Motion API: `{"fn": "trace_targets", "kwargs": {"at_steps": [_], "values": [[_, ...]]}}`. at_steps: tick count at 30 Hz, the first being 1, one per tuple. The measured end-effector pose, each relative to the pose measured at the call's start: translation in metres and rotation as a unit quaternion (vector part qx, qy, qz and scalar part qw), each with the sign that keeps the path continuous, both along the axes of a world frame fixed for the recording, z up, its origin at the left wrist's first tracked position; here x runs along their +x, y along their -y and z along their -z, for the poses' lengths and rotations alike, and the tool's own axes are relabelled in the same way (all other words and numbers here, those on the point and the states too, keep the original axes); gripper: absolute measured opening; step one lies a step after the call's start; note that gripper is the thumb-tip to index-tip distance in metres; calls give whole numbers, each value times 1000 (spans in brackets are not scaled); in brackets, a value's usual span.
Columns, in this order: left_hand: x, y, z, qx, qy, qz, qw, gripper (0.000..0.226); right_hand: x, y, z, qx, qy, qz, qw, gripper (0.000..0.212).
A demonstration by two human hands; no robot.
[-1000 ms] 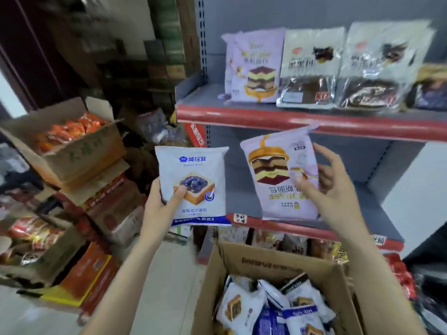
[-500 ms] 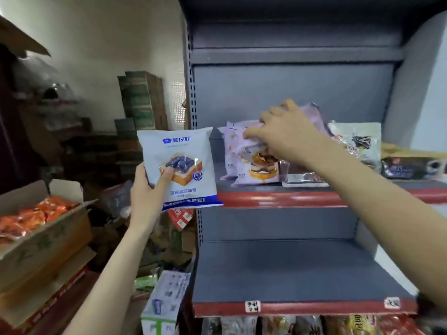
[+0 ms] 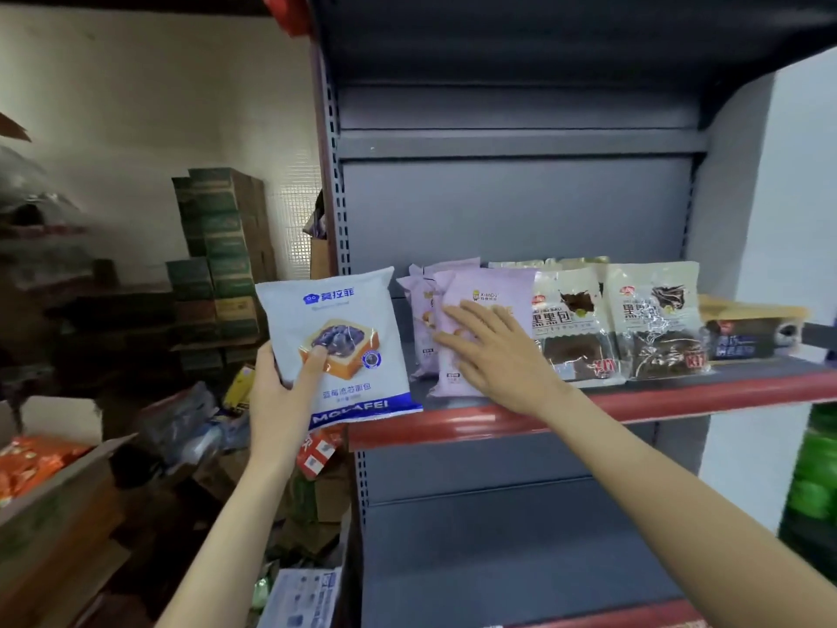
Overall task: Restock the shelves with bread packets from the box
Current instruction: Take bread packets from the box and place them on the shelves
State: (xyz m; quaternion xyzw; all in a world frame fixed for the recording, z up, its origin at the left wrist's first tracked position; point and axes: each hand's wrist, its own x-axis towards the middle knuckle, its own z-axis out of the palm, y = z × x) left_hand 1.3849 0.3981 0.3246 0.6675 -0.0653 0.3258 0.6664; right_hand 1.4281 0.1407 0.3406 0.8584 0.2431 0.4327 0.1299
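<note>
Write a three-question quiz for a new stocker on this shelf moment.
1. True or false: the left hand grips the blue-and-white bread packet.
2. The right hand rests on which packet? A) purple packet B) dark bread packet C) orange packets
3. Fill in: the purple packet stands on the shelf with the ___ front edge.

Key: 1 true; 2 A; 3 red
</note>
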Motion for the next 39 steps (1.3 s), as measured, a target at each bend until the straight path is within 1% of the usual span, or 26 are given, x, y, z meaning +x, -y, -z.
{"fn": "trace_targets", "kwargs": {"at_steps": [3, 6, 10, 14, 16, 20, 24, 27, 30, 32, 34, 35, 37, 38, 39], "values": [[5, 0, -15, -6, 17, -4, 1000, 34, -1, -1, 3, 51, -65, 6, 997, 45], [21, -1, -43, -2, 36, -20, 999, 35, -3, -6, -2, 112, -85, -26, 990, 49], [74, -1, -73, -13, -8, 11, 1000, 48, -7, -11, -8, 165, -85, -41, 982, 50], [123, 3, -85, 4, -50, 7, 999, 55, -7, -13, -11, 186, -62, -53, 979, 43], [142, 7, -89, -15, -58, 19, 998, 58, -6, -14, -12, 183, -50, -60, 980, 41], [179, 16, -90, -78, -74, 82, 991, 64, -1, -22, -19, 186, -41, -86, 978, 38], [204, 25, -78, -83, -83, 110, 987, 62, 10, -33, -32, 194, -47, -102, 975, 39], [220, 27, -61, -62, -93, 133, 985, 57, 22, -38, -40, 174, -23, -91, 980, 35], [231, 28, -50, -7, -97, 147, 984, 60, 32, -43, -45, 157, -10, -63, 986, 34], [236, 26, -46, 70, -101, 114, 986, 63, 37, -45, -44, 143, 5, -44, 989, 32], [241, 18, -38, 161, -120, 48, 978, 61, 38, -44, -41, 133, 18, -33, 990, 26], [245, 11, -32, 190, -132, 28, 972, 61, 38, -43, -38, 126, 24, -32, 991, 23], [251, -1, -21, 196, -143, 35, 970, 71, 37, -40, -34, 111, 32, -34, 993, 21], [254, -6, -17, 182, -142, 44, 972, 78, 36, -39, -33, 106, 32, -33, 993, 23], [249, -7, -18, 166, -141, 54, 974, 79, 35, -38, -32, 102, 31, -31, 994, 25]]}}
